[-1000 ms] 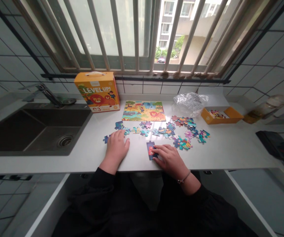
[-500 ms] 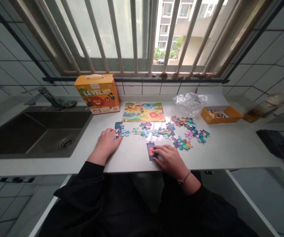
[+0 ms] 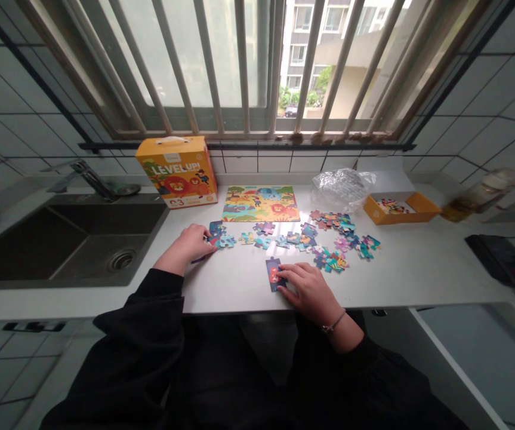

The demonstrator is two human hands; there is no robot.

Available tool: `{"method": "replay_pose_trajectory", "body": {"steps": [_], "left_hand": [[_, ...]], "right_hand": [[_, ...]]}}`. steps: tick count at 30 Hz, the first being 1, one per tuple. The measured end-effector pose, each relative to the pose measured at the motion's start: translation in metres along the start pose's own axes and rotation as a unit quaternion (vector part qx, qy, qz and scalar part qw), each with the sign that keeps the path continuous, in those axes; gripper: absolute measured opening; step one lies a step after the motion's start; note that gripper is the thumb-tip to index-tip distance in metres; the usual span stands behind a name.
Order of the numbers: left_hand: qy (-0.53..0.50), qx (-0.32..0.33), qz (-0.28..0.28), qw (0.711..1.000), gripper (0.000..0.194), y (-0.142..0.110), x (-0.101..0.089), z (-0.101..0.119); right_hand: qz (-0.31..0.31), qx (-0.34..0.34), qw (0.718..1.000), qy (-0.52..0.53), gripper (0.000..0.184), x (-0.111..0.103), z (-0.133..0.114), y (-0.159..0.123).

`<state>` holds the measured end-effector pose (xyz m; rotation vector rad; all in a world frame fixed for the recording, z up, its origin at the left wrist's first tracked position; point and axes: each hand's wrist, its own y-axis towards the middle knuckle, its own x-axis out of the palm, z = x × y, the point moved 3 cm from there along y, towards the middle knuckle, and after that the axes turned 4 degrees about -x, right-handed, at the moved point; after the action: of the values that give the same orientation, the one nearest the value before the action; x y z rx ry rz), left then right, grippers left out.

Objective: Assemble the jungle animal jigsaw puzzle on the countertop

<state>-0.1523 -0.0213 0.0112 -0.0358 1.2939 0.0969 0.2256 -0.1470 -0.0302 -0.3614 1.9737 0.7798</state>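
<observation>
My left hand [image 3: 184, 246] is at the left end of the loose pieces, with its fingers curled together. A dark puzzle piece [image 3: 198, 259] shows partly below its fingers. Just beyond its fingertips lie a dark blue piece [image 3: 216, 227] and a light blue piece [image 3: 227, 240]. My right hand [image 3: 307, 285] rests near the counter's front edge. Its thumb and fingers close on the right side of a dark blue puzzle piece [image 3: 272, 275] with a red patch, which lies flat. Several more puzzle pieces [image 3: 299, 239] spread across the middle and right.
Behind the pieces lies a picture sheet [image 3: 261, 203]. A yellow box [image 3: 179, 173] stands beside the sink [image 3: 150, 239]. Crumpled clear plastic [image 3: 344, 186], an open orange box [image 3: 403, 216] with pieces, a bottle [image 3: 481, 194] and a black device [image 3: 503, 263] are at the right.
My left hand has shifted slightly left and away from me, and a dark piece now shows under its fingers. My right hand and its piece have stayed in place.
</observation>
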Motion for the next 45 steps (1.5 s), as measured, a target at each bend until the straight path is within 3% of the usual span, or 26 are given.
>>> {"method": "replay_pose_trajectory", "body": {"steps": [4,9,13,16,20,24,26,31,33,39,45], "left_hand": [[-0.109,-0.065,0.033,0.991,0.023,-0.003,-0.002,0.0],[-0.251,-0.107,0.094,0.957,0.024,-0.015,-0.004,-0.003],[-0.396,-0.126,0.126,0.901,0.054,-0.031,-0.005,0.002],[-0.527,-0.125,0.086,0.836,0.065,-0.053,0.002,0.02],[-0.629,-0.159,-0.009,0.761,0.045,-0.092,0.024,0.053],[-0.662,-0.198,-0.081,0.719,0.04,-0.127,0.046,0.08],[-0.65,-0.183,-0.107,0.73,0.041,-0.137,0.051,0.09],[-0.486,-0.004,-0.148,0.862,0.036,-0.145,0.038,0.109],[-0.428,0.061,-0.156,0.888,0.037,-0.145,0.032,0.117],[-0.394,0.131,-0.15,0.897,0.04,-0.14,0.033,0.141],[-0.404,0.104,-0.133,0.899,0.027,-0.134,0.046,0.143]], "right_hand": [[0.001,-0.001,1.0,-0.003,0.023,-0.001,-0.001,0.001],[-0.001,0.001,1.0,0.004,0.023,-0.001,0.0,0.001],[0.0,0.003,1.0,0.01,0.024,-0.001,-0.001,0.0],[-0.003,-0.004,1.0,0.011,0.027,-0.002,-0.001,-0.001],[-0.012,-0.008,1.0,0.001,0.037,-0.002,-0.003,0.001],[-0.011,0.009,1.0,-0.001,0.037,0.005,-0.006,0.008],[0.013,0.032,0.999,0.002,0.038,0.009,-0.005,0.011],[0.099,0.055,0.99,0.085,0.04,0.005,-0.001,0.009],[0.097,0.04,0.988,0.117,0.036,0.0,-0.002,0.007],[0.075,0.009,0.982,0.172,0.029,-0.011,-0.004,0.001],[0.112,0.095,0.971,0.186,0.028,-0.009,0.008,-0.002]]}}
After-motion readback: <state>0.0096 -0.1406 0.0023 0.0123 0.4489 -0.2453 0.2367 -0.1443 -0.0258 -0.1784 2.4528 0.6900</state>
